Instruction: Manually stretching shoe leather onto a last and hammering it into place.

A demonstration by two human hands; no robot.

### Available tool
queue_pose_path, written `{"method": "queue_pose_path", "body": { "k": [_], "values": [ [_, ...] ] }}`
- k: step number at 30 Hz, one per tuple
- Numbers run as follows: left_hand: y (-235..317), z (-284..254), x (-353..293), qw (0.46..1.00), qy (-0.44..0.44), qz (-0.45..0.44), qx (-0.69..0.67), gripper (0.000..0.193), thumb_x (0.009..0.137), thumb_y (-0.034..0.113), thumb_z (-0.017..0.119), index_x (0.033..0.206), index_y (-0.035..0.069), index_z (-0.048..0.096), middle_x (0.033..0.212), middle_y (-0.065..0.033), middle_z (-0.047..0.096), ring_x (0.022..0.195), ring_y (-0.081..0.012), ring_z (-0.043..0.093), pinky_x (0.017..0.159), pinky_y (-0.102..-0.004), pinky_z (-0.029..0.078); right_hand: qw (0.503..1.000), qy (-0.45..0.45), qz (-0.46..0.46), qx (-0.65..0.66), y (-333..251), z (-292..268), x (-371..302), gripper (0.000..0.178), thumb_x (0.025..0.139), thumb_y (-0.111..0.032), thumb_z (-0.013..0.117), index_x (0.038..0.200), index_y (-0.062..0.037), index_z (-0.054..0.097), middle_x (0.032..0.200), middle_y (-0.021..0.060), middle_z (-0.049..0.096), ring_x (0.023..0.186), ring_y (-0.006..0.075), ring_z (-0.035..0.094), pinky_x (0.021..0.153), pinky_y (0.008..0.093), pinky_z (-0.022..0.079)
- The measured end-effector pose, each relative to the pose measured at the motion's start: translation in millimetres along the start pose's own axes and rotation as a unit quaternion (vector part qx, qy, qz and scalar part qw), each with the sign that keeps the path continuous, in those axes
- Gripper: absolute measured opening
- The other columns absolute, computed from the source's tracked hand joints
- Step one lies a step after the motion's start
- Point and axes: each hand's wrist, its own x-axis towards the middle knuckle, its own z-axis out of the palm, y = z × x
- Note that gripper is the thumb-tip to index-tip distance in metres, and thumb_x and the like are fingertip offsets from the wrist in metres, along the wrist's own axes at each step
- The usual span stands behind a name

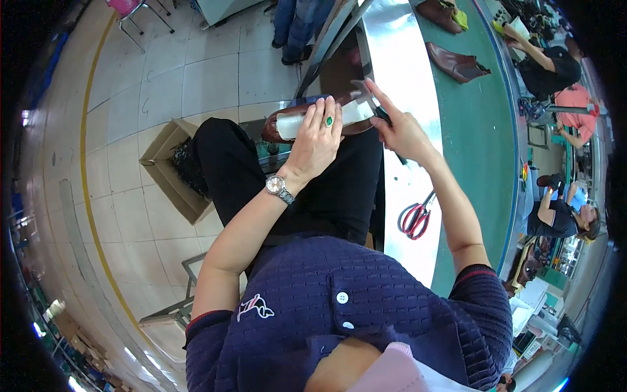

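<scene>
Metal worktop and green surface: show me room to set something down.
The metal worktop is bare ahead of the right hand, left of the brown boot; so is the green surface between that boot and the right forearm. Crowded: the lap, left hand on a brown shoe, and the near worktop, with red-handled scissors.
</scene>
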Motion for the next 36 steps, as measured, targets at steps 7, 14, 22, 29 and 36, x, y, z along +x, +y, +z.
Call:
{"method": "queue_pose_path", "body": {
  "k": [7, 14, 22, 29, 36],
  "values": [
    [3.0, 0.9, 0.8, 1.000, -0.010, -0.005, 0.024, 0.063, 0.075, 0.019, 0.072, 0.126, -0.012, 0.049, 0.132, -0.0261, 0.049, 0.123, -0.0361, 0.049, 0.107, -0.0429, 0.036, 0.999, 0.037, -0.001, 0.030, -8.4, 9.0, 7.2, 0.070, 0.093, -0.008, 0.050, 0.151, -0.0313, 0.018, 0.079, 0.0240, 0.066, 0.067, 0.0402, 0.064, 0.066, 0.0470, 0.051],
    [6.1, -2.1, 3.2, 1.000, 0.019, 0.001, -0.002, 0.040, 0.084, 0.008, 0.052, 0.117, -0.015, 0.052, 0.118, -0.0259, 0.053, 0.117, -0.0396, 0.052, 0.105, -0.0434, 0.038, 0.995, 0.060, -0.070, -0.027, -20.1, 11.2, 0.7, 0.078, 0.089, -0.005, 0.055, 0.150, -0.0316, 0.015, 0.102, 0.0265, 0.065, 0.074, 0.0431, 0.065, 0.068, 0.0514, 0.050],
    [4.3, -8.5, 4.5, 0.998, 0.057, -0.011, -0.013, 0.040, 0.078, 0.005, 0.059, 0.112, -0.014, 0.054, 0.115, -0.0243, 0.054, 0.114, -0.0378, 0.053, 0.101, -0.0424, 0.042, 0.988, 0.073, -0.084, -0.104, -33.8, 20.3, -2.8, 0.079, 0.088, -0.002, 0.052, 0.151, -0.0312, 0.013, 0.088, 0.0235, 0.067, 0.073, 0.0435, 0.065, 0.069, 0.0520, 0.053],
    [-22.3, -33.6, 6.6, 0.980, -0.128, -0.103, -0.117, 0.068, 0.064, 0.010, 0.078, 0.121, -0.012, 0.048, 0.117, -0.0217, 0.052, 0.112, -0.0363, 0.050, 0.098, -0.0411, 0.040, 0.994, 0.001, -0.052, -0.098, -30.0, 15.8, -2.0, 0.077, 0.090, -0.003, 0.052, 0.151, -0.0313, 0.014, 0.078, 0.0241, 0.066, 0.070, 0.0420, 0.065, 0.066, 0.0509, 0.053],
    [-18.8, -15.9, -10.2, 0.999, -0.001, -0.015, 0.049, 0.049, 0.080, 0.012, 0.058, 0.118, -0.018, 0.051, 0.114, -0.0251, 0.053, 0.111, -0.0381, 0.050, 0.102, -0.0427, 0.038, 0.979, 0.177, -0.103, -0.020, -60.3, 25.7, -4.0, 0.075, 0.092, -0.004, 0.053, 0.152, -0.0283, 0.015, 0.072, 0.0210, 0.065, 0.065, 0.0389, 0.066, 0.063, 0.0489, 0.051]
  ]
}}
